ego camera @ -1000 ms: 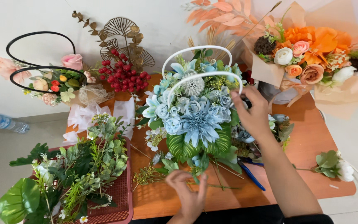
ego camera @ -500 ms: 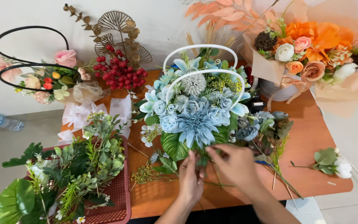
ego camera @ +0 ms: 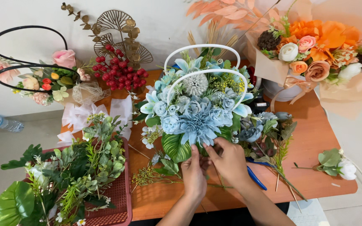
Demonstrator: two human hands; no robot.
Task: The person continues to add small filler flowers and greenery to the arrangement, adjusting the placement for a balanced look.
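One blue flower basket [ego camera: 197, 109] (two white handles) is placed mid-bench [ego camera: 315, 175]. Its front edge is pinched by the fingers of the left hand [ego camera: 194, 175] and right hand [ego camera: 230, 161].

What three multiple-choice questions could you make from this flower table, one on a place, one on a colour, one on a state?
1. Where is the red basket?
A. far right
B. near left
C. on the floor

2. What colour are the handles of the blue bouquet?
A. black
B. orange
C. white

3. What are the left hand and right hand doing?
A. touching the bouquet's base
B. holding scissors
C. resting flat

Answers: 1 B, it holds greenery at the table's near left. 2 C, two white hoops arch above. 3 A, fingers meet under the leaves.
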